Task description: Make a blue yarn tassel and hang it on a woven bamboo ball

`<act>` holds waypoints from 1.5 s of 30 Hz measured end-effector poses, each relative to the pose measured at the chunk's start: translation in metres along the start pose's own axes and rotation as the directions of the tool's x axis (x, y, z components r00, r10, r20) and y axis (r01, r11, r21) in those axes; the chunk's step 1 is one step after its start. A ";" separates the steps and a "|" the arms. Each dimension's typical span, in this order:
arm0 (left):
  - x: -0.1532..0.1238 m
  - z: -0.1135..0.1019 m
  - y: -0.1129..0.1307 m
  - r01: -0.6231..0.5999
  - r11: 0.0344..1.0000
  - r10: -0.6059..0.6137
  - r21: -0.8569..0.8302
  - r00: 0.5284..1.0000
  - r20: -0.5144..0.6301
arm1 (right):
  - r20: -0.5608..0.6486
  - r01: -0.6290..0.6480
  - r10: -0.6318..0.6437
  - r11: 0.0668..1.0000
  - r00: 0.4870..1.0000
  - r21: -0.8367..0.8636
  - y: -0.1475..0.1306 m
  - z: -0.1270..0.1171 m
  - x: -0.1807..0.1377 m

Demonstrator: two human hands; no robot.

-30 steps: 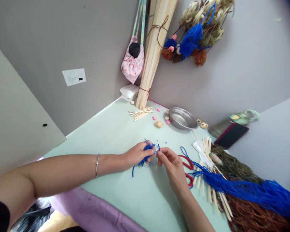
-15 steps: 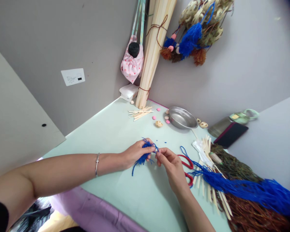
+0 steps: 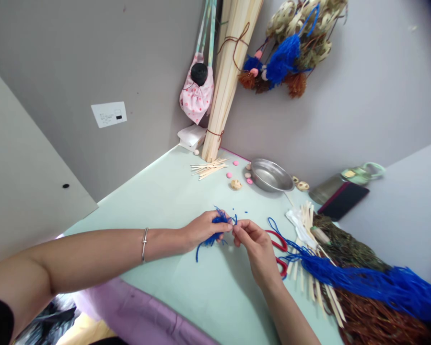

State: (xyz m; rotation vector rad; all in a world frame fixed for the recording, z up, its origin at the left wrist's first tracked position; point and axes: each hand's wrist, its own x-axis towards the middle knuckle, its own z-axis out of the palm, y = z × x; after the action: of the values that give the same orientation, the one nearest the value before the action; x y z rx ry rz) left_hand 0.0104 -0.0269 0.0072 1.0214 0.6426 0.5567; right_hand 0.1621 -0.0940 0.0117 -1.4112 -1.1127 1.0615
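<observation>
Left hand [image 3: 201,230]: thumb and fingers clamped around the blue yarn bunch [image 3: 220,219], frayed ends poking out above and below the grip. Right hand [image 3: 253,239]: thumb and fingertips together just beside the left thumb, seemingly pinching a thin blue strand [image 3: 236,219] at the bunch's right side; exact contact too small to tell. Bunch sits between the hands, held over the middle of the worktop [image 3: 157,191]. One longer tail [image 3: 197,253] hangs from the lower left of the bunch.

Handling, as a judgement: left grip should be firm enough that loose strands don't slide out, but not so tight it crushes the bunch crooked. Right fingers do better working close to the left thumb, taking the one strand only and drawing it with short, even tension; a hard yank would likely pull neighbouring fibres out or snag them. Worth holding the long tail clear of the right fingers.

Red-handled scissors [image 3: 284,245] lie just beside the right hand; a blue hank [image 3: 366,280] spreads across the right side, one loop near the handles, so a wide right elbow or wrist could catch it. Small blue snippets [image 3: 246,212] lie beyond the hands. Steel bowl [image 3: 273,179] and pink beads [image 3: 228,175] are farther back, well apart from the work.
</observation>
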 end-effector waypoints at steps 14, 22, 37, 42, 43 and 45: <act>0.002 0.000 0.003 0.021 0.978 -0.025 -0.210 1.000 -0.014 | 0.019 -0.002 0.002 1.000 1.000 -0.027 -0.001 0.002 -0.002; -0.001 0.000 0.001 0.072 0.997 -0.071 -0.019 0.997 0.013 | 0.001 -0.013 0.013 1.000 1.000 -0.019 0.000 0.001 -0.002; 0.004 -0.002 -0.001 0.056 0.942 -0.057 -0.331 0.998 0.009 | 0.020 0.012 -0.012 1.000 1.000 -0.005 0.001 0.002 -0.001; 0.006 -0.003 -0.003 0.035 0.921 -0.009 -0.389 0.998 0.068 | 0.047 0.013 -0.013 1.000 0.999 0.000 0.001 0.002 -0.002; 0.007 -0.003 -0.003 0.030 0.920 -0.001 -0.392 0.997 0.074 | 0.048 0.011 -0.011 1.000 0.999 -0.003 0.000 0.002 -0.002; 0.008 -0.003 -0.003 0.029 0.915 0.005 -0.402 0.996 0.085 | 0.051 0.006 -0.006 1.000 0.999 -0.006 0.000 0.002 -0.001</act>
State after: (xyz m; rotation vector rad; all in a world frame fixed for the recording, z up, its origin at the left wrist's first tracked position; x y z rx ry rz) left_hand 0.0134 -0.0209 0.0017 0.6460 0.4331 0.6024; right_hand 0.1596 -0.0949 0.0112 -1.3915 -1.1572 1.0961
